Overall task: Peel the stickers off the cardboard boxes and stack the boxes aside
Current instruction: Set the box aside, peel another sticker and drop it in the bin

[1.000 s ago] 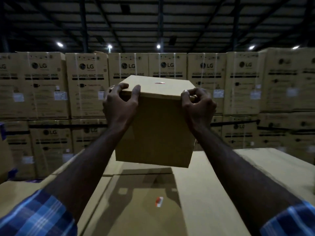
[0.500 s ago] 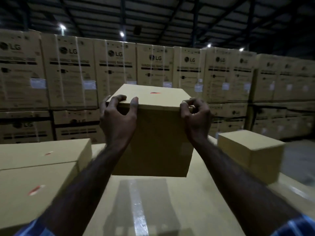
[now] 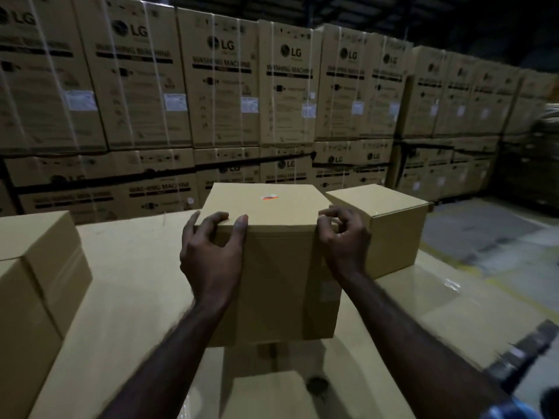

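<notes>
A person holds a box (image 3: pixel 272 261) in front of them with both hands. The left hand (image 3: pixel 208 252) grips the near top-left corner, its fingers curled over the top edge and its thumb on the near face. The right hand (image 3: pixel 344 237) clamps the near top-right corner, with its fingers bent over the edge. The box stands upright, and a dark shadow lies under its bottom edge; whether it touches the surface (image 3: pixel 127 297) cannot be told. On the box's top sits a small orange-and-white sticker (image 3: pixel 269 196), near the far edge.

Just beside the box, to the right and a little farther off, a second box (image 3: pixel 393 228) of like shape rests on the same surface, partly hidden behind the right hand. At the left edge of the view stands a third box (image 3: pixel 39 267), well apart from the held one. The surface itself is pale cardboard, glossy in places, with a small dark round mark (image 3: pixel 316 384) near the bottom of the view.

Behind everything rises a wall of large cartons (image 3: pixel 227 86) printed with "LG" and "WASHING MACHINE", strapped with thin bands and stacked in two tiers. At the right, grey floor (image 3: pixel 490 237) shows beyond the surface. The light is dim.
</notes>
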A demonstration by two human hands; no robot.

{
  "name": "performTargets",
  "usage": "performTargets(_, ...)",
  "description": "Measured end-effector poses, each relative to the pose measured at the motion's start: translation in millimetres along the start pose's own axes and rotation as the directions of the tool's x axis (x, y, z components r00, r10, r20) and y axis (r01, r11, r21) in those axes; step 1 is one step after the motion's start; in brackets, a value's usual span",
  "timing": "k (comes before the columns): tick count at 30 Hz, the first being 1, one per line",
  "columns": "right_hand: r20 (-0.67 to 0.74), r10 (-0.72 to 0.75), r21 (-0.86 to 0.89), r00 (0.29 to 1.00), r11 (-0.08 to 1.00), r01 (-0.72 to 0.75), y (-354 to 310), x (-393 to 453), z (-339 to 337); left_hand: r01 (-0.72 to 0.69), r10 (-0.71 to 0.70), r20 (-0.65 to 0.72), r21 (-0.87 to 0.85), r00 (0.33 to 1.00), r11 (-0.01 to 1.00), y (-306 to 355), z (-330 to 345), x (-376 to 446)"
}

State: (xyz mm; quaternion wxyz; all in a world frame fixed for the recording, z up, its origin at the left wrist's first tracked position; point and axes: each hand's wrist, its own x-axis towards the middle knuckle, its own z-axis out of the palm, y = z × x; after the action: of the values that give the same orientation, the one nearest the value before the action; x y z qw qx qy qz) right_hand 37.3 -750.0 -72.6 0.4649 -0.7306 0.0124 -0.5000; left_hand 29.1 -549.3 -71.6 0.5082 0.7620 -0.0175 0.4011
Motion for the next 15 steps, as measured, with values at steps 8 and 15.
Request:
performTargets(8,0.098,0.050,-0.067,0.994,0.997,-0.044,57.9,-18.1,2.0,0.083,-0.084,0.041,0.036,0.996,0.996,-34.8,25.6,-33.1)
performTargets(15,0.150,0.067,-0.015,0.986,0.998,-0.065,88.8,-27.9,1.9,0.087,-0.090,0.068,0.046,0.994,0.995,-50.7,30.7,-49.9)
